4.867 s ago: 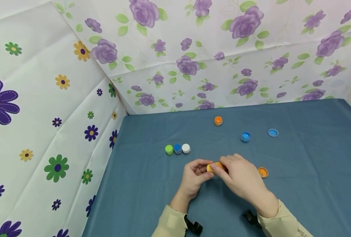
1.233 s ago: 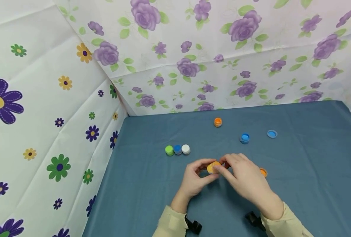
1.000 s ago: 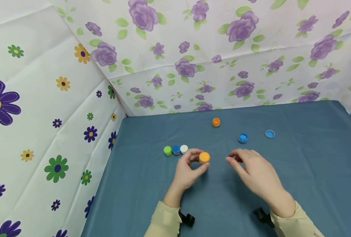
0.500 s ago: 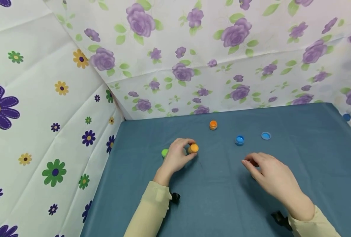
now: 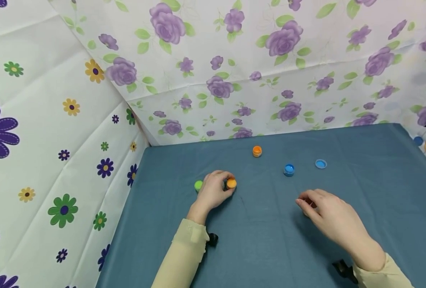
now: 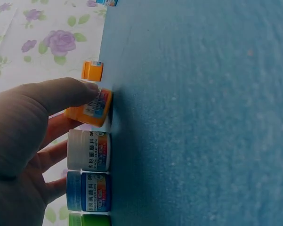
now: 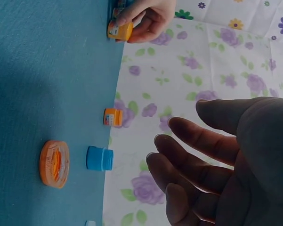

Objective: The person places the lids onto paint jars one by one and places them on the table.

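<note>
My left hand [image 5: 213, 191] pinches a yellow-orange paint jar [image 5: 231, 183] between thumb and fingers. In the left wrist view that jar is slightly tilted, its base at the table, right beside a white-capped paint jar [image 6: 88, 150]. A blue paint jar [image 6: 88, 192] and a green paint jar [image 6: 89, 220] continue the row. From the head, the left hand hides the white and blue jars, and only the green cap shows. My right hand [image 5: 331, 216] hovers over the table at the right, fingers loosely bent and holding nothing. Near it lies an orange lid [image 7: 54, 164], hidden from the head view.
An uncapped orange paint jar [image 5: 257, 151] stands toward the back edge of the blue-covered table [image 5: 256, 248]. Right of it are an uncapped blue paint jar [image 5: 289, 170] and an upturned blue lid [image 5: 321, 164]. Flowered cloth [image 5: 191, 60] hangs behind and at the left.
Both hands were on the yellow-orange jar; the right hand let go and moved right. My left hand carried the jar left and down to the row's end beside the white one.
</note>
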### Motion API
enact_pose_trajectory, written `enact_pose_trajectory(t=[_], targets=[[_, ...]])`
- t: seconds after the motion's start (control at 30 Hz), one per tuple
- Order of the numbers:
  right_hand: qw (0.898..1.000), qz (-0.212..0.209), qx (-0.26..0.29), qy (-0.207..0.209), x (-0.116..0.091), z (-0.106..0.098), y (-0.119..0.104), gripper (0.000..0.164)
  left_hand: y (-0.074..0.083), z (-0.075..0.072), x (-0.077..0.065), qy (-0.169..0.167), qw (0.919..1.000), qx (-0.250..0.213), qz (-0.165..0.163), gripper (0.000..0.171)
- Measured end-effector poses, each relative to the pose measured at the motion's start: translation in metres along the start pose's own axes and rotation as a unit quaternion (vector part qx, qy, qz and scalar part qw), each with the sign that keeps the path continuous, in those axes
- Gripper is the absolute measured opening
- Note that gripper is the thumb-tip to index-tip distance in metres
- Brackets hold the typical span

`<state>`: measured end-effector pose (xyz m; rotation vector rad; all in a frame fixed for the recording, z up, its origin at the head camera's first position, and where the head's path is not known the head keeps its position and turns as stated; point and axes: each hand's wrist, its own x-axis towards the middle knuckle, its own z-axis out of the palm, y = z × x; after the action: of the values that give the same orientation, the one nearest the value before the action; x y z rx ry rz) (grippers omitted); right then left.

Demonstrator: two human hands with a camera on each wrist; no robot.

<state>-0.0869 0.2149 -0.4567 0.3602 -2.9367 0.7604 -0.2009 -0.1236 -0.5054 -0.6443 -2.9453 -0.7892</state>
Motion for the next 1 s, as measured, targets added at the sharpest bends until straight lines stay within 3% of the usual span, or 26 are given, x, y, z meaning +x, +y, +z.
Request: enact_pose_trajectory(t=[0.5,0.73,0.83,1.0], targets=[[1.000,0.001,0.001,-0.005,-0.003,0.001,0.004,0.013,0.002,-0.002,-0.001,-0.013,0.9999,-0.005,-0.006,0.036],[1.000,0.015,0.003,-0.010,0.000,-0.003,0.012,0.018,0.024,-0.004,0.010,0.041,0.9972,-0.054,0.031,0.051],[1.000,0.017,0.005,-0.012,0.003,-0.004,0.016,0.019,0.037,0.001,0.022,0.063,0.9945,-0.083,0.017,0.050],[0.999,0.030,0.012,-0.035,0.007,-0.005,0.019,0.021,0.052,0.014,0.051,0.058,0.9884,-0.131,-0.050,0.049]])
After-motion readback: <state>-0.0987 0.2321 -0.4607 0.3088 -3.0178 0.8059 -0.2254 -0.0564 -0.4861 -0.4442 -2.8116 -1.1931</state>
